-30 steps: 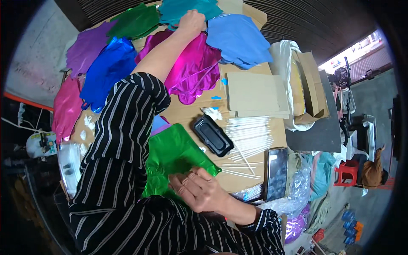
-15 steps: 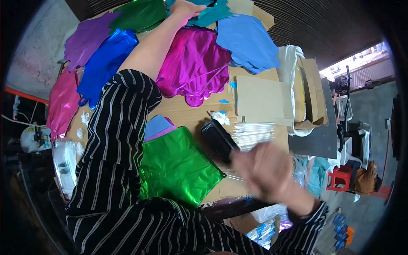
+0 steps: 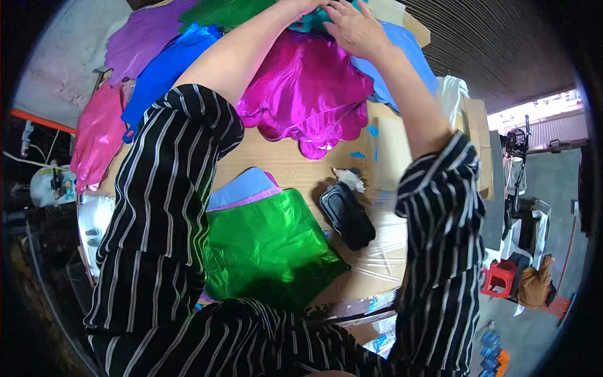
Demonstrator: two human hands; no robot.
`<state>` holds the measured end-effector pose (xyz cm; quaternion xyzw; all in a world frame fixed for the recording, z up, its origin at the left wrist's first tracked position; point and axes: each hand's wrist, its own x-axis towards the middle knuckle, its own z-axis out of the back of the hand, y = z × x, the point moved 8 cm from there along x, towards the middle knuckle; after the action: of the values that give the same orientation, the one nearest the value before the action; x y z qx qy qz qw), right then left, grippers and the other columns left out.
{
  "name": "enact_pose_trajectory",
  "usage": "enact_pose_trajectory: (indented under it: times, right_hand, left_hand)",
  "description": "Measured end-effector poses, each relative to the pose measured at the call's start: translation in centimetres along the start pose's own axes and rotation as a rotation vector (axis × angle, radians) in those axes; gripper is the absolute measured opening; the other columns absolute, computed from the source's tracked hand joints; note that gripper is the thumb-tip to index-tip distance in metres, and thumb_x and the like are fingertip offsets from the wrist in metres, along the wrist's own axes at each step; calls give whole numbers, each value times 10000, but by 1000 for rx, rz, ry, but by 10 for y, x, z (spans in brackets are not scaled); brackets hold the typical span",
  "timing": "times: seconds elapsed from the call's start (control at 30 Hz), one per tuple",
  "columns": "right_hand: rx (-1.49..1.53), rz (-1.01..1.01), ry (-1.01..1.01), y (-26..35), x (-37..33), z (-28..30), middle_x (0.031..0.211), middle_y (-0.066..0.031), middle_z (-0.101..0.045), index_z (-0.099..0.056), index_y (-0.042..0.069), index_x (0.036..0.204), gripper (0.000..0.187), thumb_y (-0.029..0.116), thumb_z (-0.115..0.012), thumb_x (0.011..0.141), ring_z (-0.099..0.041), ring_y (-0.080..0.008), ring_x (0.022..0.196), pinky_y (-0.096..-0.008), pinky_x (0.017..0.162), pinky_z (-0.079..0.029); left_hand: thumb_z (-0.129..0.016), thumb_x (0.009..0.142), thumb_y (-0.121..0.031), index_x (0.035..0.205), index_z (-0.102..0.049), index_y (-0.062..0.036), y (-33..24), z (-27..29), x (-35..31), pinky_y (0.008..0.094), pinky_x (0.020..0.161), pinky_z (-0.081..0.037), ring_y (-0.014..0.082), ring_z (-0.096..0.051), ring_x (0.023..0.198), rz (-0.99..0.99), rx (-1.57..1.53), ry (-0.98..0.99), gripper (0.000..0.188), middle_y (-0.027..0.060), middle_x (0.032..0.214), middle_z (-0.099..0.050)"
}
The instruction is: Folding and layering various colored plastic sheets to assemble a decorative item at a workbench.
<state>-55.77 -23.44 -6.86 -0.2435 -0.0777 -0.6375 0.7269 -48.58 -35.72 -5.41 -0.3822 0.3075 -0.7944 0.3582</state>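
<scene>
Both my arms reach to the far side of the table. My right hand (image 3: 359,30) is over the teal foil sheets (image 3: 308,22), its fingers stretched out and apart. Beside it, my left hand (image 3: 303,5) is cut by the top edge of the view, so its fingers hardly show. Just below the hands lies a shiny magenta flat foil balloon (image 3: 308,88) with a scalloped edge. A light-blue foil sheet (image 3: 402,63) lies partly behind my right forearm, and a dark green one (image 3: 229,14) is left of my left hand.
Closer to me lie shiny green foil (image 3: 270,242) and a black box-like object (image 3: 347,213) with crumpled white tissue (image 3: 349,180). Blue (image 3: 169,75), purple (image 3: 147,38) and pink foil (image 3: 100,135) line the left side. Cardboard (image 3: 389,151) is beside my right arm.
My right hand has moved from the near right, by the thin clear sticks, to the far side beside my left hand. My left hand has shifted slightly right; the view has shifted too.
</scene>
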Motion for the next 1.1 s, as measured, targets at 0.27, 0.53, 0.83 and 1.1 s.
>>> enact_pose_trajectory:
  times: [0.27, 0.53, 0.83, 1.1]
  right_hand:
    - [-6, -181, 211, 2, -1, -56, 1498, -106, -563, -418, 218, 1567, 655, 607, -217, 1079, -483, -285, 1428, -641, 1236, -115]
    - [132, -228, 244, 8, -2, -58, 1507, -108, -551, -443, 206, 1545, 656, 616, -248, 1072, -480, -285, 1431, -639, 1230, -152]
    - [195, -329, 304, 4, -7, -60, 1552, -106, -500, -471, 181, 1519, 685, 647, -284, 1054, -472, -320, 1432, -700, 1203, -178]
    - [240, -353, 250, -2, -1, -65, 1538, -102, -508, -533, 191, 1477, 690, 670, -297, 1041, -462, -331, 1435, -748, 1173, -185]
  left_hand:
    - [-845, 715, -356, 883, -820, -119, -19, 52, 39, 344, 642, -596, 213, -747, 724, 81, -106, 82, 292, 121, 876, -782]
    - [-836, 733, -457, 916, -818, -121, -3, -1, 12, 426, 744, -610, 337, -752, 865, -407, 578, 152, 383, 168, 932, -767]
    - [-730, 817, -290, 824, -781, -4, 17, 0, 19, 474, 763, -608, 412, -741, 872, -53, 452, -91, 291, 223, 876, -747]
    - [-765, 752, -192, 708, -779, -50, -80, 138, 90, 410, 690, -607, 289, -763, 750, -285, 819, -375, 149, 150, 830, -767]
